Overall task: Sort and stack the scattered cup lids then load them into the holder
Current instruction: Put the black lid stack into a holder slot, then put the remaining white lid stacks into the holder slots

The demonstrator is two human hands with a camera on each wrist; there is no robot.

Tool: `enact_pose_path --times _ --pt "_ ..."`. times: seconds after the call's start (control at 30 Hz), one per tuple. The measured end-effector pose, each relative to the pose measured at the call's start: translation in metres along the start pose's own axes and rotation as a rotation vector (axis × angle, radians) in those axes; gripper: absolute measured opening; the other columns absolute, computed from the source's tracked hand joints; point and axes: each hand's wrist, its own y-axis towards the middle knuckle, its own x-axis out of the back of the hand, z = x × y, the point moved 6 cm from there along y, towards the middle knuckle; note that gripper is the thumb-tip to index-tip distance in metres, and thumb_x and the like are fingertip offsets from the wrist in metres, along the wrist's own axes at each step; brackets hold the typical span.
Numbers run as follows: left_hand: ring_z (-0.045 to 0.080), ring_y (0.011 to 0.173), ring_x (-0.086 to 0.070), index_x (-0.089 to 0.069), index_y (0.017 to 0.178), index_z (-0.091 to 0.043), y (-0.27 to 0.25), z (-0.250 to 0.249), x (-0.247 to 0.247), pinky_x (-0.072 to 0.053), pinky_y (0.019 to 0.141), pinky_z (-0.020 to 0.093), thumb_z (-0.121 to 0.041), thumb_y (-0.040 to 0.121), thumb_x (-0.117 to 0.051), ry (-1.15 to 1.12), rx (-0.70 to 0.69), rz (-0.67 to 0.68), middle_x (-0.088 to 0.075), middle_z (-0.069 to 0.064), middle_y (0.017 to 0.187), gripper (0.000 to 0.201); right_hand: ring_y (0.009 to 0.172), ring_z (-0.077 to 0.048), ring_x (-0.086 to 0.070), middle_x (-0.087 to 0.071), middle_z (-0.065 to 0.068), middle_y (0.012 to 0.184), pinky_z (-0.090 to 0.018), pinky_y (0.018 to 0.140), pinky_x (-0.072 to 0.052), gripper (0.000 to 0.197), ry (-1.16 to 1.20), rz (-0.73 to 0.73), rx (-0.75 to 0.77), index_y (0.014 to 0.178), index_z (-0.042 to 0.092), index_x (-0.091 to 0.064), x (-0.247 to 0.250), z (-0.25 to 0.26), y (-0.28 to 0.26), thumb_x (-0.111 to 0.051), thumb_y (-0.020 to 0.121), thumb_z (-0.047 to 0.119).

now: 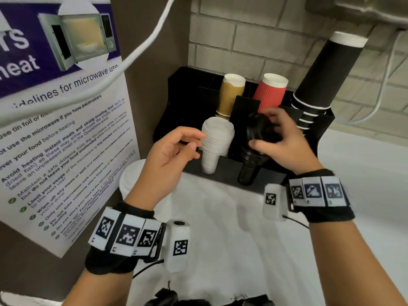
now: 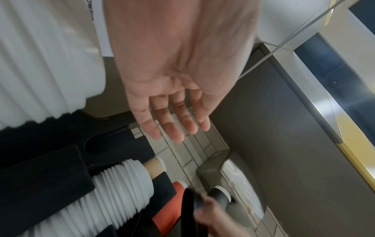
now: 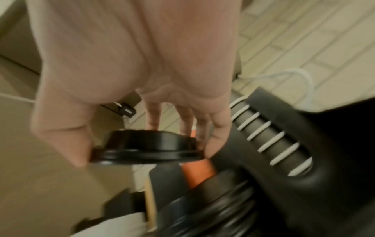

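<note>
Kitchenette corner: brick wall, white-covered worktop (image 1: 220, 217), black holder (image 1: 176, 102) at the back.
Right hand (image 1: 284, 142): fingers (image 3: 215, 137) and thumb pinching one black lid (image 3: 148, 146) by its rim, directly above the black lid stack (image 1: 249, 164) in the holder's front slot.
Left hand (image 1: 167, 155): fingers loosely spread, holding nothing, just left of the white lid stack (image 1: 215, 142).
Step, judged: loading black lids; next, seat this lid squarely on its stack.
Poster (image 1: 66, 120): "guidelines for microwave use".

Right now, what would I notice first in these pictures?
Probably the right hand gripping a black lid above the black lid stack in the holder. Beside it sits the white lid stack, with the empty left hand near it.
</note>
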Motion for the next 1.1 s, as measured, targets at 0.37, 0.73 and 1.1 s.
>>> enact_pose_path --times 0.37,0.73,1.1 --pt "0.006 0.066 -0.054 -0.066 0.099 -0.030 0.004 -0.001 0.003 -0.050 0.069 0.020 -0.018 0.089 -0.057 -0.025 -0.019 -0.007 -0.056 -0.008 0.073 0.018 0.091 -0.017 -0.053 -0.048 -0.009 0.120 -0.024 0.084 -0.039 0.064 -0.303 0.120 -0.157 0.134 0.033 -0.046 -0.008 -0.035 0.013 -0.075 0.077 0.029" --pt "0.007 0.069 -0.056 -0.065 0.099 -0.025 0.005 -0.002 0.001 -0.047 0.068 0.014 -0.015 0.088 -0.058 -0.040 -0.009 -0.013 -0.056 -0.007 0.075 0.017 0.122 -0.026 -0.047 -0.045 -0.002 0.136 -0.054 0.107 -0.031 0.060 -0.491 0.212 -0.202 0.129 0.046 -0.049 -0.017 -0.031 0.016 -0.071 0.075 0.038" --pt "0.009 0.087 -0.058 -0.064 0.105 -0.028 0.007 -0.004 0.014 -0.048 0.083 0.024 -0.027 0.087 -0.060 0.195 0.024 0.009 -0.062 -0.010 0.089 0.019 0.127 -0.025 -0.035 -0.043 -0.002 0.133 -0.048 0.102 -0.028 0.056 -0.482 0.041 0.009 0.129 0.034 -0.053 -0.026 0.004 0.003 -0.072 0.077 0.034"
